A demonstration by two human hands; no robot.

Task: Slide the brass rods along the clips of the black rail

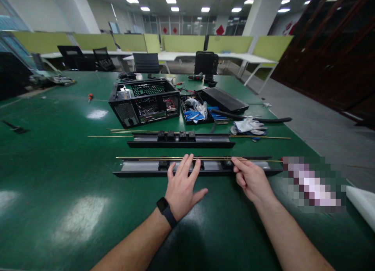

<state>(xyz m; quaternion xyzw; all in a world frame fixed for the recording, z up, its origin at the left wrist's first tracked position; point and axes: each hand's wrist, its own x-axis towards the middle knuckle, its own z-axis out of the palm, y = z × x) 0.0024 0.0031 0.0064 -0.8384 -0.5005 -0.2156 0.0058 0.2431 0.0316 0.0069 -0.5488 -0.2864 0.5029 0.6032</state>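
R hand [252,181] pinches thin rod [215,158] over rail [146,174] beneath, L hand [182,188] splayed alongside; prob. aligning, next likely needs steady hold.

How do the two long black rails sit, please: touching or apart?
Apart: the head view shows green tabletop between the nearer rail and the farther rail.

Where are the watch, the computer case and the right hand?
Watch [162,204]: head view, on its face.
Computer case [126,112]: head view, mesh panel.
Right hand [254,180]: head view, back of hand.
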